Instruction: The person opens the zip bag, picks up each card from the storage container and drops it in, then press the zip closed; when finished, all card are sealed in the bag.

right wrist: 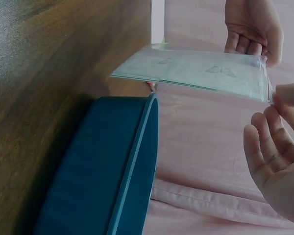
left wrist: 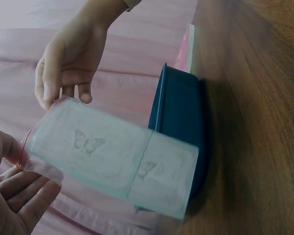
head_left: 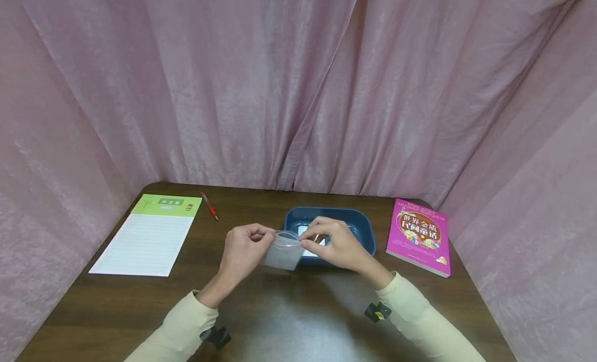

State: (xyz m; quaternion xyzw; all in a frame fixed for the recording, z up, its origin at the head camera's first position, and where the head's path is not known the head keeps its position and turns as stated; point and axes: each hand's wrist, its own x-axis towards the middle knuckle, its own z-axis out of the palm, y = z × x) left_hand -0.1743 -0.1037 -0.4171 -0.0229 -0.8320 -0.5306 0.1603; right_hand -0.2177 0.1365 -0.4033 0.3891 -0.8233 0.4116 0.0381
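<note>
A clear zip-lock bag [head_left: 283, 257] with a red line along its seal hangs between the two hands. Inside it are pale sheets or packets printed with grey butterflies, plain in the left wrist view on the bag [left wrist: 112, 152]. The left hand [head_left: 244, 250] pinches one top corner between thumb and forefinger. At the opposite corner, the right hand [head_left: 338, 242] grips the edge with its thumb and fingertips. Between them the bag's mouth gapes a little in the head view. Just behind the right hand stands a dark blue plastic basin [head_left: 366, 230], partly covered by that hand.
White pieces [head_left: 309, 253] show inside the basin. A lined writing pad [head_left: 142, 242] with a green header lies at left, a red pen [head_left: 210, 206] beside it. On the right is a pink book [head_left: 417, 237]. Pink curtains [head_left: 233, 92] enclose the wooden table [head_left: 289, 320].
</note>
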